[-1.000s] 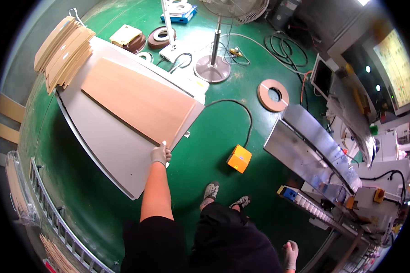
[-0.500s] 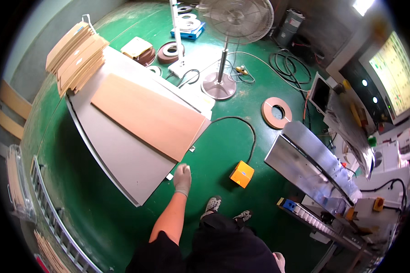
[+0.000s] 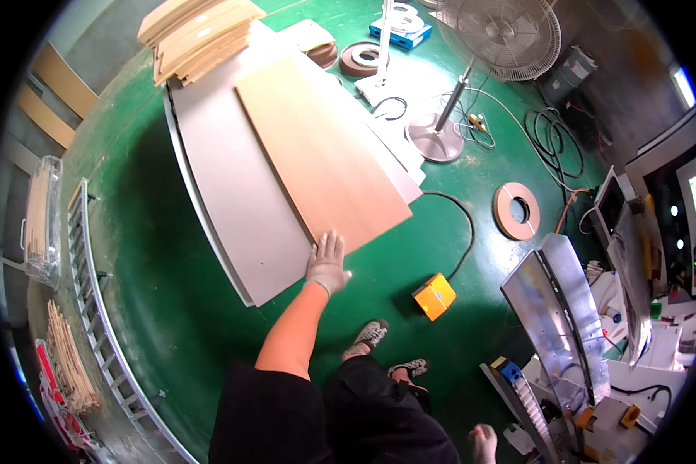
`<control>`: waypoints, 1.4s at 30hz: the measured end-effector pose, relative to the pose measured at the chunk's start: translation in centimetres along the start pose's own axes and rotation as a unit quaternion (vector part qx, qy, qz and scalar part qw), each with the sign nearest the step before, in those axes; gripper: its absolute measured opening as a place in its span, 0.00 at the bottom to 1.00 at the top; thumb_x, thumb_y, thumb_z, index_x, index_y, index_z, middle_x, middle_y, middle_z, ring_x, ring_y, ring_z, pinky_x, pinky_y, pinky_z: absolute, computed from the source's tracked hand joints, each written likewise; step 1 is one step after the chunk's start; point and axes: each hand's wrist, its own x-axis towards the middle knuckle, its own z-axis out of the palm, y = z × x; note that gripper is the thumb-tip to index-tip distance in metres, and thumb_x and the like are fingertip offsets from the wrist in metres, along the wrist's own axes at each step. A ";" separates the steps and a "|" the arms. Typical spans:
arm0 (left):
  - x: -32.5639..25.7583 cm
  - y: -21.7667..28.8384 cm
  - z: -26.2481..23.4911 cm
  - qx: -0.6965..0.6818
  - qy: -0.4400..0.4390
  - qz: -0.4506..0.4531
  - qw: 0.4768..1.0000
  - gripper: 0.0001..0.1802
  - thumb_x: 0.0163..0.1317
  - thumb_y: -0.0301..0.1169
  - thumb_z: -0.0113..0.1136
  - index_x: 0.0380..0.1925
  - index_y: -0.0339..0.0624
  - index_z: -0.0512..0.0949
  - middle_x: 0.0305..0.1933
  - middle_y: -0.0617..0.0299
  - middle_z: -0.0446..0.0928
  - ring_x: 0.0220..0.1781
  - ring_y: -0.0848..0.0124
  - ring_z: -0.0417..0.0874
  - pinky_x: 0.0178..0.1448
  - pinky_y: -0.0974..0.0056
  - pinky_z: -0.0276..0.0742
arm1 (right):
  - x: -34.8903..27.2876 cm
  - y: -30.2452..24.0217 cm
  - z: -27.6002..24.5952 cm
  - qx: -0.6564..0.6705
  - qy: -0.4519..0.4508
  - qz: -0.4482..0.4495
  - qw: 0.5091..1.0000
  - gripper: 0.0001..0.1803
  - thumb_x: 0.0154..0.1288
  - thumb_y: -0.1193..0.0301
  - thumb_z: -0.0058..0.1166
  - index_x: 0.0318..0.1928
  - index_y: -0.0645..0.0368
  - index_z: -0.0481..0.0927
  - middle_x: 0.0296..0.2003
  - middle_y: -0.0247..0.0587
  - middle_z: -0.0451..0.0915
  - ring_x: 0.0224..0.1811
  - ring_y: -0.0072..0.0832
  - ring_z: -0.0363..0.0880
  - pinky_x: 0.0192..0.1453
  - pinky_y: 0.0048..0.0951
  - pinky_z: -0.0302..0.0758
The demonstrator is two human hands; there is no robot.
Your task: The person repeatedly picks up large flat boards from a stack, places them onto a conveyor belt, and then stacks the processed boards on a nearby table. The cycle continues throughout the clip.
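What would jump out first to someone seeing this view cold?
The big pale wooden panel lying on a grey worktable fills the upper middle, with a gloved left hand laid on its near corner. On the green floor just right of that hand sits a bright orange box on a black cable. A standing fan rises at the top right.

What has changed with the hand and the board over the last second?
The gloved left hand came off the grey table's near edge for a moment and now lies flat on the near corner of the light wooden board. The board, the stack of panels at the far end and the orange floor box appear unmoved. The right hand is mostly out of view.
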 end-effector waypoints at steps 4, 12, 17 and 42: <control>-4.3 -0.6 0.3 -0.010 -0.035 0.003 0.999 0.63 0.66 0.60 0.61 0.83 0.30 0.39 0.88 0.40 0.30 0.89 0.44 0.27 0.89 0.45 0.31 | 4.2 0.2 1.2 0.036 -0.001 -0.026 0.999 0.15 0.79 0.64 0.59 0.54 0.64 0.79 0.36 0.38 0.82 0.34 0.25 0.81 0.40 0.27 0.81; -10.4 2.5 2.8 -0.040 -0.056 0.006 0.998 0.68 0.62 0.63 0.63 0.82 0.30 0.36 0.88 0.40 0.28 0.89 0.42 0.24 0.89 0.44 0.31 | 6.6 0.6 5.5 -0.054 -0.073 -0.073 0.993 0.11 0.77 0.69 0.57 0.48 0.65 0.82 0.34 0.38 0.83 0.31 0.25 0.81 0.38 0.27 0.81; -13.6 5.7 5.9 -0.143 -0.036 0.012 0.989 0.64 0.63 0.61 0.63 0.82 0.31 0.40 0.88 0.41 0.30 0.90 0.45 0.26 0.89 0.44 0.33 | 6.6 1.9 5.4 -0.091 -0.067 -0.058 0.992 0.12 0.77 0.68 0.58 0.48 0.65 0.82 0.34 0.38 0.83 0.33 0.25 0.83 0.40 0.28 0.82; -24.0 7.2 4.4 -0.718 0.032 -0.156 0.678 0.33 0.84 0.49 0.34 0.62 0.28 0.76 0.58 0.47 0.82 0.60 0.56 0.83 0.65 0.54 0.78 | 2.1 -22.9 21.6 -0.306 0.029 -0.562 0.768 0.26 0.69 0.61 0.65 0.61 0.63 0.79 0.53 0.56 0.84 0.58 0.48 0.83 0.64 0.41 0.78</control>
